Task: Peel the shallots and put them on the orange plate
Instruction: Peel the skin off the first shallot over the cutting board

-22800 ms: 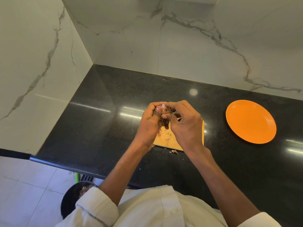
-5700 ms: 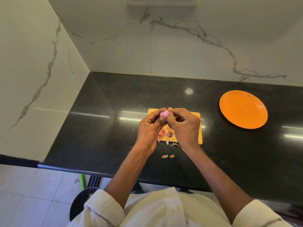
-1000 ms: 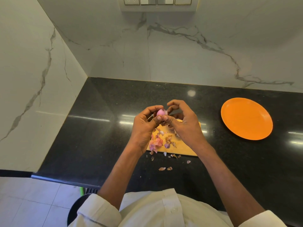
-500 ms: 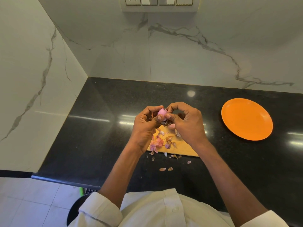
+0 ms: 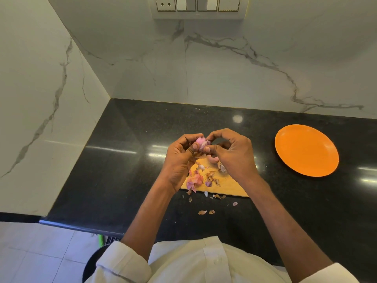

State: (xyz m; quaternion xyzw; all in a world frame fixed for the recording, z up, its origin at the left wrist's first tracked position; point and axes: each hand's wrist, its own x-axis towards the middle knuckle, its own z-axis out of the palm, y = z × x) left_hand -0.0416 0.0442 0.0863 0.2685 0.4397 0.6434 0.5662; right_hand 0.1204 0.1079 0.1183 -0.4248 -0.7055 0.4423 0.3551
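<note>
I see a glossy black speckled stone tabletop (image 5: 126, 160) throwing back light streaks, polished white marble walls (image 5: 224, 78), a smooth, faintly shiny orange plate (image 5: 306, 150), a matt wooden cutting board (image 5: 230, 187), papery shallot skins (image 5: 194, 180), and white cloth sleeves (image 5: 122, 262).

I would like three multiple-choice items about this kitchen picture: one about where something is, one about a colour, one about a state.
1. Where do most of the peel scraps lie?
A. on the wooden board
B. on the plate
C. on the floor

2. What colour is the counter?
A. white
B. black
C. grey

3. In what state is the orange plate?
A. full of shallots
B. holding one shallot
C. with nothing on it

Answers:
1. A, the pink and brown scraps sit on the wooden board, with a few on the counter.
2. B, its surface is glossy black.
3. C, only bare orange shows; the shallot is between the left hand and right hand.
</note>
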